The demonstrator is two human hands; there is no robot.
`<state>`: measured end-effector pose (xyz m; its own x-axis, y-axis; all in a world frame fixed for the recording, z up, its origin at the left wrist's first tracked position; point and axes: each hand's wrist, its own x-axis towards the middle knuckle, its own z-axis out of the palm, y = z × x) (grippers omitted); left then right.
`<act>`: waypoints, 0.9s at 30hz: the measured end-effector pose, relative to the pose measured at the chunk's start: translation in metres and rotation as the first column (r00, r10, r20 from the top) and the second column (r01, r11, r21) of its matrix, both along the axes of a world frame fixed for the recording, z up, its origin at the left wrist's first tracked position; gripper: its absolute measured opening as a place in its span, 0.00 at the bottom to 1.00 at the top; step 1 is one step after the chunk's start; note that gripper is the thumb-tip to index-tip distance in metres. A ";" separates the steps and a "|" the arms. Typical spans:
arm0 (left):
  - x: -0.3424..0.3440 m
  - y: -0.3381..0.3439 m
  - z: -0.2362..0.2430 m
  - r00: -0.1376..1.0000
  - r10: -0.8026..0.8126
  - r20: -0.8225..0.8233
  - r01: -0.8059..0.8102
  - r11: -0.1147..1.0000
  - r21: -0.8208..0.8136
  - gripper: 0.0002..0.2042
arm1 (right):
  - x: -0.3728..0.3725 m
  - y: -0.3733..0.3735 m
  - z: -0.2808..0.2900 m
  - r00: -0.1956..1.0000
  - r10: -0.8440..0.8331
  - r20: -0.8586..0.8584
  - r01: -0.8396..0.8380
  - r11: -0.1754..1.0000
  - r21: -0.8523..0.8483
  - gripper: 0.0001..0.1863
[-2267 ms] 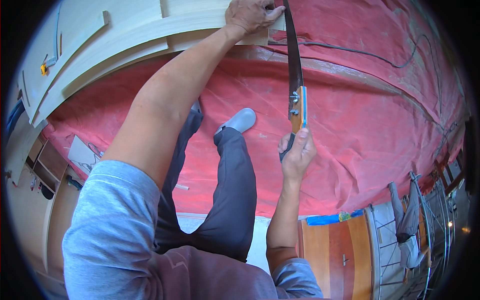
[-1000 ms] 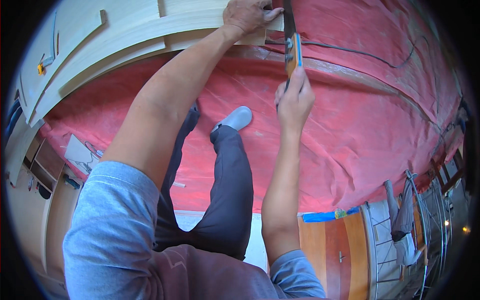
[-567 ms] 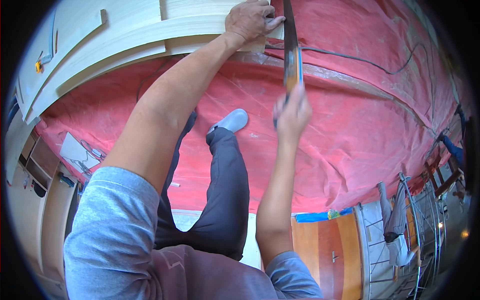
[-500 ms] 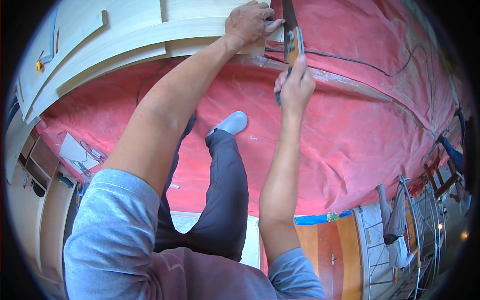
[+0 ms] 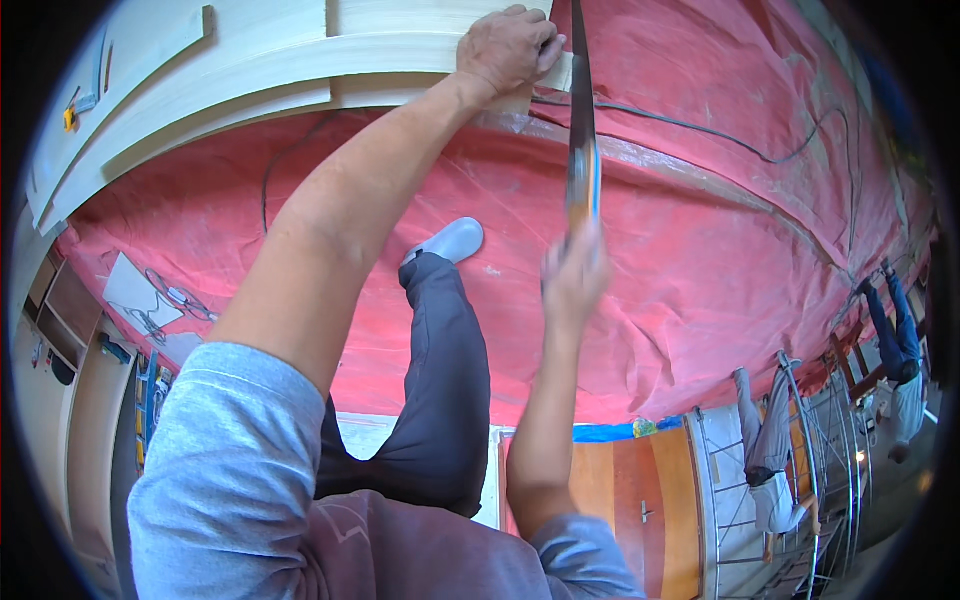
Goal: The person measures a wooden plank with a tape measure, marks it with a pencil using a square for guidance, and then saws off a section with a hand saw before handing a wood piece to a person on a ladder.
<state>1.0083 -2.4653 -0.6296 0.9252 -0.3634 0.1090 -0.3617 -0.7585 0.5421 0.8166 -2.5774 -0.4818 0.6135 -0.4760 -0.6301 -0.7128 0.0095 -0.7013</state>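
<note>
My right hand, smeared by motion, is wrapped round the handle of a hand saw. The saw's long dark blade runs away from me, just past the end of a pale wooden board. Near that end my left hand bears down on the board, its fingers curled at the edge, a short way left of the blade. Whether the teeth touch the wood I cannot tell. More pale boards lie alongside and beneath.
Red sheeting covers the floor, crossed by a dark cable. A tape measure lies on the boards at far left. Below left are a white panel with cords and open shelving. Two people stand near metal scaffolding at lower right.
My right hand has drawn the saw back toward me, so more of its blade shows. My left hand stays on the board, its thumb and fingers now more tucked in.
</note>
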 end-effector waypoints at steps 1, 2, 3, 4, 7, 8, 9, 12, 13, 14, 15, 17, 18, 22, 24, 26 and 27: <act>0.001 -0.009 0.005 1.000 0.004 -0.005 -0.004 0.999 -0.055 0.08 | 0.025 -0.005 -0.034 0.994 0.036 0.104 -0.037 0.999 0.007 0.20; 0.004 -0.013 0.007 1.000 0.009 -0.006 -0.010 0.995 -0.103 0.09 | 0.053 -0.008 -0.057 0.986 0.014 0.166 -0.027 0.997 0.074 0.21; 0.005 -0.016 0.008 1.000 0.015 -0.011 -0.016 0.989 -0.148 0.11 | 0.072 -0.010 -0.068 0.984 0.005 0.179 -0.014 0.999 0.045 0.21; 0.003 -0.014 0.005 1.000 0.029 -0.007 -0.030 0.990 -0.138 0.10 | 0.078 -0.008 -0.072 0.983 0.003 0.184 -0.007 1.000 0.023 0.21; 0.000 -0.011 -0.001 0.998 0.064 -0.008 -0.064 0.989 -0.135 0.08 | 0.045 -0.002 -0.043 0.991 0.050 0.125 -0.057 0.997 0.051 0.20; 0.000 -0.009 -0.001 0.997 0.074 -0.007 -0.074 0.986 -0.150 0.07 | 0.022 0.001 -0.024 0.997 0.037 0.070 -0.039 0.999 0.032 0.20; 0.000 -0.005 -0.002 0.996 0.091 -0.006 -0.091 0.983 -0.159 0.06 | -0.004 0.004 0.001 0.999 0.033 0.023 -0.034 0.999 0.028 0.18; 0.000 -0.002 0.002 0.995 0.081 -0.053 -0.086 0.990 -0.109 0.04 | -0.066 0.002 0.066 0.997 0.007 -0.080 -0.006 1.000 0.014 0.18; -0.001 -0.001 0.001 0.996 0.083 -0.043 -0.088 0.989 -0.120 0.04 | -0.073 0.001 0.075 0.995 0.002 -0.096 0.001 1.000 0.028 0.19; -0.003 0.000 0.000 0.996 0.089 -0.033 -0.092 0.988 -0.128 0.05 | -0.075 -0.002 0.075 0.993 0.007 -0.118 0.001 0.997 0.074 0.20; -0.001 0.002 -0.001 0.996 0.091 -0.015 -0.092 0.986 -0.136 0.06 | -0.062 0.000 0.064 0.993 0.016 -0.118 -0.006 0.997 0.081 0.21; 0.004 0.004 -0.004 0.997 0.083 0.002 -0.082 0.991 -0.103 0.08 | -0.013 0.009 0.018 0.994 0.026 -0.108 -0.020 0.999 0.048 0.23; 0.003 -0.004 -0.003 0.998 0.068 0.004 -0.067 0.992 -0.102 0.09 | 0.015 0.000 -0.025 0.995 0.103 -0.007 -0.102 0.994 0.025 0.21; 0.001 -0.019 -0.003 0.998 0.054 -0.017 -0.056 0.993 -0.099 0.11 | 0.071 -0.007 -0.085 0.971 0.121 0.204 -0.095 0.987 -0.130 0.20; -0.002 -0.014 -0.005 0.999 0.052 -0.015 -0.053 0.995 -0.088 0.11 | 0.054 -0.003 -0.072 0.983 0.065 0.171 -0.060 0.998 -0.033 0.20; 0.003 -0.004 -0.010 0.998 0.067 0.001 -0.067 0.995 -0.076 0.11 | 0.001 0.007 -0.028 0.998 0.016 0.064 -0.018 0.999 0.033 0.18; 0.002 0.000 -0.010 0.997 0.077 0.005 -0.077 0.994 -0.072 0.11 | -0.028 0.009 0.004 1.000 0.001 -0.021 0.000 1.000 0.026 0.17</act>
